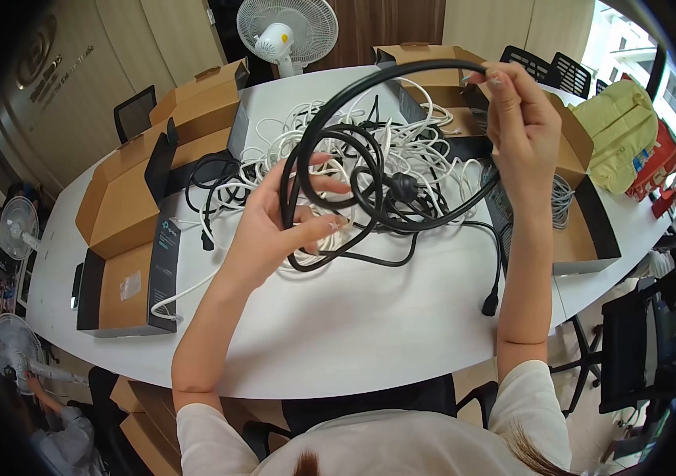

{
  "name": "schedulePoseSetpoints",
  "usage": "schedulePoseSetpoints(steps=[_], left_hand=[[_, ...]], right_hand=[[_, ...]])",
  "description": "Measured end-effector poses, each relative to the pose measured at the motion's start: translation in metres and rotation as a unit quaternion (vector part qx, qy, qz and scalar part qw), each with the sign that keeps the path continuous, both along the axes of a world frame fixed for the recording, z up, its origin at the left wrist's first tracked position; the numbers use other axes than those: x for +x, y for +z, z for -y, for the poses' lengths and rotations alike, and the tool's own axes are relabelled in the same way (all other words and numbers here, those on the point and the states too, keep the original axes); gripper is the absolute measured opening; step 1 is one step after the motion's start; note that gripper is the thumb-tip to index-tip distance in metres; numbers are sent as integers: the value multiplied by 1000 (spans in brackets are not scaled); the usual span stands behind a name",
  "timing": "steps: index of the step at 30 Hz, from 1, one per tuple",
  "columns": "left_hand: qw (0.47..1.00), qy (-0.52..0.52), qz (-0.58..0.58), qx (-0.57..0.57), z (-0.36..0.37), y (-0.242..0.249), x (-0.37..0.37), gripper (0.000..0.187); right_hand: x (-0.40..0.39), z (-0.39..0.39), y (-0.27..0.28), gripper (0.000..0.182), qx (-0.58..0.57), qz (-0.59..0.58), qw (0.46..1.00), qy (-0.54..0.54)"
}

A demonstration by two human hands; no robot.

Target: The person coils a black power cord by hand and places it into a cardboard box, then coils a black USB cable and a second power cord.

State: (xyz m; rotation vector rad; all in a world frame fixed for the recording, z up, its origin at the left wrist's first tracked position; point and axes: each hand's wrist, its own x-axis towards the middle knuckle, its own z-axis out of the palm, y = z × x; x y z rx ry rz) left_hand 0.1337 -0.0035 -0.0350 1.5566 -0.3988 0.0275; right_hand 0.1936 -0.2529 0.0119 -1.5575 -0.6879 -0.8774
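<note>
A thick black power cord point(354, 89) hangs in large loops between my two hands, over the table. My right hand point(522, 127), raised at the right, pinches the top of the big loop between thumb and fingertips. Lower and to the left, my left hand point(274, 218) has its fingers curled around the gathered coils, thumb in front. A black plug point(403, 187) shows behind the loops, and a black connector end point(491, 301) lies on the table below my right forearm. Behind the cord spreads a tangled pile of white cables point(425, 151), with black ones among them.
Open cardboard boxes stand around the white table point(338, 341): one at left point(116, 293), others behind, and one at right point(584, 230) holding a grey cable coil point(562, 198). A white fan point(278, 40) stands behind. At far right sits a yellow-green bag point(616, 131).
</note>
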Motion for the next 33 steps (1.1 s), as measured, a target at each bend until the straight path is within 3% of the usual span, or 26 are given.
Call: schedulePoseSetpoints(steps=[3,6,7,9,13,15,18,21,24,31,33], left_hand=[[1000,16,-1,25,-15,-9,17,50],[994,31,100,19,-15,-24,30,55],[978,64,163,116,-18,-28,34,60],[978,44,135,155,-22,-29,34,60],[939,72,176,287,-17,-36,30,67],[901,96,216,364,-14,-38,27,75],[884,94,238,391,-19,-39,24,75],[818,74,288,493,-29,-44,31,72],[815,64,203,539,-25,-40,34,67],[760,192,426,451,17,-39,45,32],[724,211,427,499,36,-33,44,32]], right_hand=[[7,15,2,18,-13,25,999,-19],[12,30,3,20,-17,40,999,-16],[11,33,6,20,-9,43,999,-28],[16,43,8,23,-10,70,993,-94],[29,63,5,27,73,-1,990,-124],[34,77,7,28,144,-34,986,-76],[31,90,12,29,232,-54,970,-41],[23,102,18,30,275,-81,958,-23],[29,101,14,31,269,-47,962,-3],[34,51,1,31,223,-27,973,55],[34,41,-4,31,203,-43,976,62]])
